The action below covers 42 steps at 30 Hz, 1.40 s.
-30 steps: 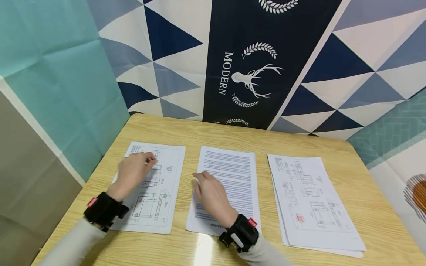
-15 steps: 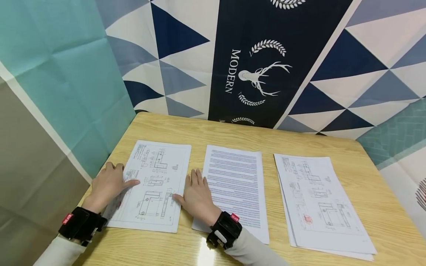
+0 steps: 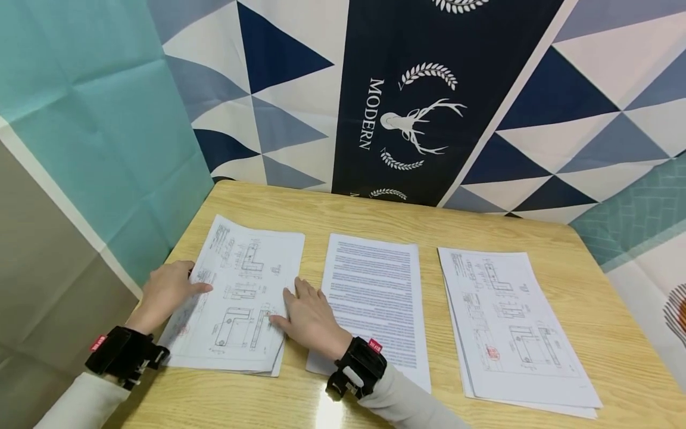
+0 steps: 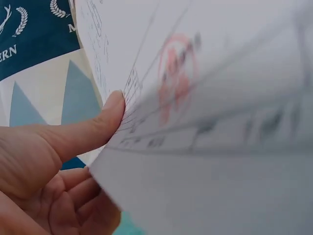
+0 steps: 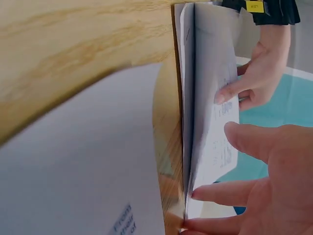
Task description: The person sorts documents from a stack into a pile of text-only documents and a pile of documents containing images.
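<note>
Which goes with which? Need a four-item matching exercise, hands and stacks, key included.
1. Left hand
2. Right hand
3. Text stack
4. Right stack

A. Drawing on top, with a red stamp
B. At the right edge of the left stack, fingers straight
C. Lies between the other two stacks
D. Pinches the left stack's left edge

Pairs: 1-D, 2-B, 3-C, 4-A

Bright; table (image 3: 329, 410) glare (white); close-up sheet (image 4: 225, 112) blurred
</note>
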Motion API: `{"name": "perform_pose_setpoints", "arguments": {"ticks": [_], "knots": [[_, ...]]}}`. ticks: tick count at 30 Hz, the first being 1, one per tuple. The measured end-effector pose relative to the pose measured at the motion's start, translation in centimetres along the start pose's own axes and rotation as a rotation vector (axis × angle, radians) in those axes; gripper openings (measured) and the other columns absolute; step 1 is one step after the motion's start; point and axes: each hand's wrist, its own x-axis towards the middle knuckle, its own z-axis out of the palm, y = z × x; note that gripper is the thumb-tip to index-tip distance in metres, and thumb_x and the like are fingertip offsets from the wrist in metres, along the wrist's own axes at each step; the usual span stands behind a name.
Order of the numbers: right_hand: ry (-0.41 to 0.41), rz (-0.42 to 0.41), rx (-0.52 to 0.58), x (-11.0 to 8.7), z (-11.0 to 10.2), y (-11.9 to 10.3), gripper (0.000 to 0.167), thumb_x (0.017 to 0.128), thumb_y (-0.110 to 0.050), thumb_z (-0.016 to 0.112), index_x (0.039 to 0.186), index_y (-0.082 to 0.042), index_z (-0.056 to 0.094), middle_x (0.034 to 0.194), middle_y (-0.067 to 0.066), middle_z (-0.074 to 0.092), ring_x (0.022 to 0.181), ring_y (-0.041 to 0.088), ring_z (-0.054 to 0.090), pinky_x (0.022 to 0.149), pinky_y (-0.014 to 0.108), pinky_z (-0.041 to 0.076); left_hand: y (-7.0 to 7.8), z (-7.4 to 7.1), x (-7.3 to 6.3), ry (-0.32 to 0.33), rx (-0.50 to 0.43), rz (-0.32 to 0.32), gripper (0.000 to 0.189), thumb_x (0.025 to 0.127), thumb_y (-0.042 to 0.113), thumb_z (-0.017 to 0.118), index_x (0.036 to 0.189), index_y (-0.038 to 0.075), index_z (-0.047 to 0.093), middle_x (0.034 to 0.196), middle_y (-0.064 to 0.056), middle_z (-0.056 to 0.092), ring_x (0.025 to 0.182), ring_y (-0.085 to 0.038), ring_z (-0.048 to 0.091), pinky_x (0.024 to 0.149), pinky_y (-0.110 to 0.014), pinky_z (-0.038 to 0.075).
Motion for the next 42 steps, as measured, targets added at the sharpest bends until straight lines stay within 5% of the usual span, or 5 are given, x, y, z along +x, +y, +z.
{"name": "perform_pose_setpoints", "arguments": {"ticks": [8,12,18,32,42], "knots": [[0.046,-0.001,0.089,0.2,-0.7,0.4,0.057,0.101,-0.038,0.062,0.137,0.006,0.058,0.148,0.022,0.05,0.139,0.034,0.047,0.112,0.043,0.04,-0.8,-1.0,-0.1,0.076,-0.054,0.116,0.05,0.091,0.013,0.075,0.125,-0.015,0.051,0.089,-0.029,0.066,0.066,-0.031,0.062,0.056,-0.037,0.042],[0.117,0.015,0.1,0.2,-1.1,0.9,0.033,0.101,-0.031,0.064,0.104,0.001,0.074,0.102,0.01,0.067,0.094,0.023,0.063,0.079,0.032,0.052,-0.9,-1.6,-0.1,0.045,-0.092,0.102,0.046,0.095,0.013,0.07,0.125,-0.015,0.05,0.093,-0.03,0.065,0.067,-0.029,0.062,0.055,-0.036,0.042],[0.024,0.052,0.231,0.6,-1.2,1.3,0.053,0.103,-0.031,0.06,0.054,-0.016,0.047,0.046,-0.008,0.034,0.04,0.007,0.033,0.042,0.022,0.026,-1.3,-2.1,-0.3,-0.038,-0.222,0.05,0.049,0.1,0.013,0.064,0.131,-0.019,0.044,0.105,-0.037,0.062,0.074,-0.028,0.064,0.059,-0.036,0.048],[-0.123,0.039,0.83,1.0,-0.5,0.7,0.028,0.095,-0.005,0.069,0.12,0.001,0.057,0.076,0.007,0.071,0.055,0.024,0.069,0.053,0.032,0.057,-1.7,-1.7,0.0,-0.333,-0.45,0.027,0.063,0.108,0.034,0.051,0.145,-0.012,0.031,0.104,-0.021,0.07,0.08,-0.022,0.07,0.067,-0.036,0.054],[-0.048,0.064,0.97,0.3,-3.3,2.5,0.049,0.1,0.003,0.055,0.147,-0.002,0.044,0.107,0.019,0.069,0.078,0.024,0.072,0.062,0.035,0.059,-0.3,-3.0,0.2,-0.26,-0.517,0.057,0.068,0.104,0.023,0.06,0.149,-0.017,0.027,0.119,-0.032,0.066,0.085,-0.021,0.072,0.071,-0.033,0.057]]}}
